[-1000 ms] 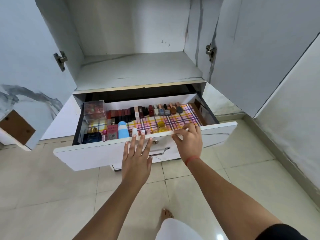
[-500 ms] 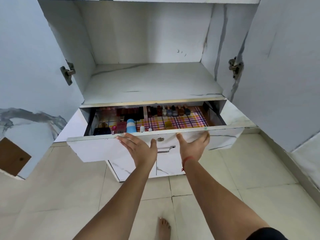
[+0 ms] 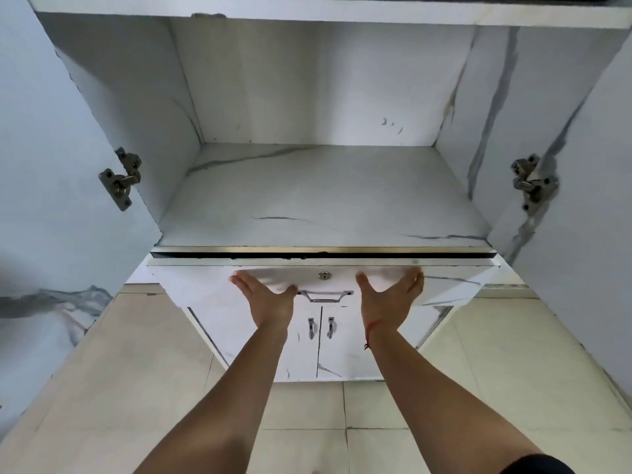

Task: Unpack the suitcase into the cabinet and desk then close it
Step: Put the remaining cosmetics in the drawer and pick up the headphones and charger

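A white marble-patterned cabinet stands in front of me with its bare shelf (image 3: 318, 196) showing. Below the shelf the drawer (image 3: 455, 285) is pushed almost fully in; only a thin dark gap remains and its contents are hidden. My left hand (image 3: 266, 297) presses flat against the drawer front, left of the metal handle (image 3: 325, 295). My right hand (image 3: 391, 295) presses flat to the handle's right, a red thread round its wrist. A keyhole (image 3: 325, 276) sits between my hands. No suitcase is in view.
The cabinet's left door (image 3: 51, 165) and right door (image 3: 588, 186) stand swung open on either side of me. Two small lower doors with handles (image 3: 321, 328) sit under the drawer. Beige floor tiles (image 3: 136, 371) lie below.
Both hands went from the drawer's top edge to its front and pushed it in. The cosmetics and plaid liner inside have gone out of sight.
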